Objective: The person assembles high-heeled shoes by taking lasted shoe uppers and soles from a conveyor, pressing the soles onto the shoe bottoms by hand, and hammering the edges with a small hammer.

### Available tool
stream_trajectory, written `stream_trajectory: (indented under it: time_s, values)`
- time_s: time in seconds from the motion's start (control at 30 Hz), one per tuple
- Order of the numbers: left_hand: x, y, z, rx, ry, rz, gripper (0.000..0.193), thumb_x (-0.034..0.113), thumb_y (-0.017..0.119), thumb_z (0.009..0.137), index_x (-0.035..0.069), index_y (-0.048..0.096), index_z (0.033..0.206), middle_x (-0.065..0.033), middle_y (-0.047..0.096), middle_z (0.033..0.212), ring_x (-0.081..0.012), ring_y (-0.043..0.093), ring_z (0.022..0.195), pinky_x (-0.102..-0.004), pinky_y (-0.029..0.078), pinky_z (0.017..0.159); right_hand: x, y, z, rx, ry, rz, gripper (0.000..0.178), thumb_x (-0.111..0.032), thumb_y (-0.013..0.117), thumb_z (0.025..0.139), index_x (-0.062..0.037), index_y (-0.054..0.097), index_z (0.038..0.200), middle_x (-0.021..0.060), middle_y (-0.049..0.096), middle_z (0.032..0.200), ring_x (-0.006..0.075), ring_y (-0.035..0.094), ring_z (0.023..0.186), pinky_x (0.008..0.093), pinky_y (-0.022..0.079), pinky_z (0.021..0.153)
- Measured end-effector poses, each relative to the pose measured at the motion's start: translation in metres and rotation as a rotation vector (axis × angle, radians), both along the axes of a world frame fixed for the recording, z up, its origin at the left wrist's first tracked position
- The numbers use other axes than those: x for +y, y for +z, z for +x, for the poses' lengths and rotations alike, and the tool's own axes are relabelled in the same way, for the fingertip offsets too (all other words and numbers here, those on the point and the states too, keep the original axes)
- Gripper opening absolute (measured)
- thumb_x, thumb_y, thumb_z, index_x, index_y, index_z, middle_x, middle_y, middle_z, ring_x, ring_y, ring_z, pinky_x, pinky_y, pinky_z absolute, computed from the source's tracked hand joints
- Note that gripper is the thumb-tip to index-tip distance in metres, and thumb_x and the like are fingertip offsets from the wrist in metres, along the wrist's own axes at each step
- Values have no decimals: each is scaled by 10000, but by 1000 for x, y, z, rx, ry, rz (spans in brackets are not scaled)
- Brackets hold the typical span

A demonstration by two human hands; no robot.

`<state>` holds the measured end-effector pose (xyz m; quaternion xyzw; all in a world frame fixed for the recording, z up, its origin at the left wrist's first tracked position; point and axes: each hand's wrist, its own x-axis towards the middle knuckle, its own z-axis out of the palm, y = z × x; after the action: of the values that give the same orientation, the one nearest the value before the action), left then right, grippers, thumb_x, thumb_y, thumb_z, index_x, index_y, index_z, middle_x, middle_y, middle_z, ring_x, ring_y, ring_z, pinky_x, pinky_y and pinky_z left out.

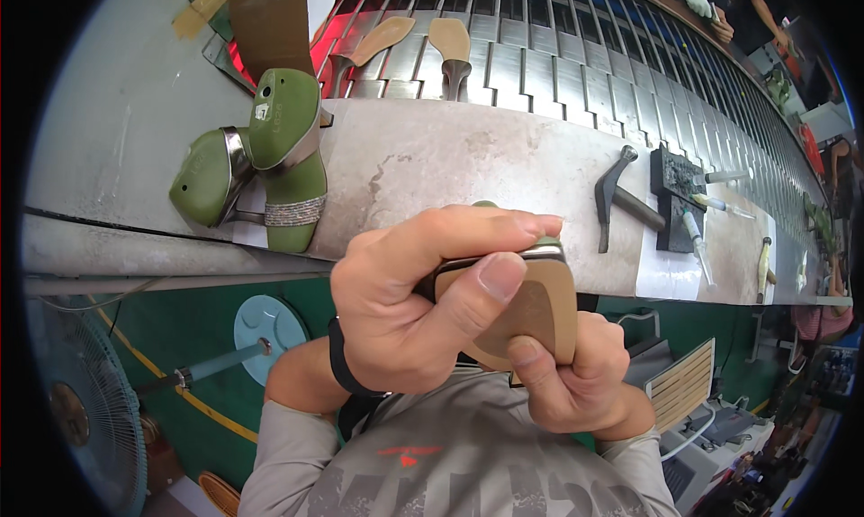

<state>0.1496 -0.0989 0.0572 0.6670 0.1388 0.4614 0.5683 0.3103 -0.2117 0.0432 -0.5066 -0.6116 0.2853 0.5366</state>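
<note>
Close to my chest I hold a shoe (535, 305), its tan sole turned toward me, with bits of green showing at its upper edge. My left hand (409, 301), a black band on its wrist, is closed round the top and left side, thumb pressed near the sole's edge. The lower right side is gripped by my right hand (576, 377), its thumb on the sole. Both hands cover much of the shoe's upper. Left of them on the bench (432, 157) lie two green shoe lasts (292, 202) with metallic and glittery straps on them, one leaning over the other.
Beyond the bench runs a slatted metal conveyor (522, 67) carrying tan-soled heeled pieces (450, 44). At right lie a hammer (625, 197), a black block (675, 197) and several syringes (697, 242). A fan (85, 409) stands lower left. A co-worker's gloved hand (696, 0) shows far right.
</note>
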Motion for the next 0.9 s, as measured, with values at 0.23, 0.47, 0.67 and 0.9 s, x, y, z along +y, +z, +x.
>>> stream_trajectory:
  time_s: [0.23,0.47,0.67,0.9]
  values:
    - [-2,13,-6,68,30,-83,120,83,579,1037,-35,581,1059,-279,739,1072,-329,755,991,-461,613,899,3,-6,-6,-66,68,108,160,-83,774,910,-1,665,828,83,550,575,242,539,429,347,409,415]
    - [2,28,-10,118,156,-301,280,195,652,1010,-44,543,1105,-223,737,1013,-269,751,951,-432,606,935,12,-4,-8,35,149,70,156,-83,735,939,9,650,846,88,535,580,273,539,441,383,424,429]
    - [7,31,-15,313,226,-120,223,144,694,942,-25,587,1040,-183,742,969,-253,755,916,-465,613,940,22,-2,-14,1,157,112,107,-56,730,935,23,661,916,95,562,606,276,571,467,378,455,450]
    - [18,21,-20,237,315,-232,200,74,697,928,-28,598,1069,-178,745,987,-240,747,915,-490,597,975,28,-17,-14,36,129,86,131,-68,752,925,34,692,983,103,606,641,263,605,495,367,466,455]
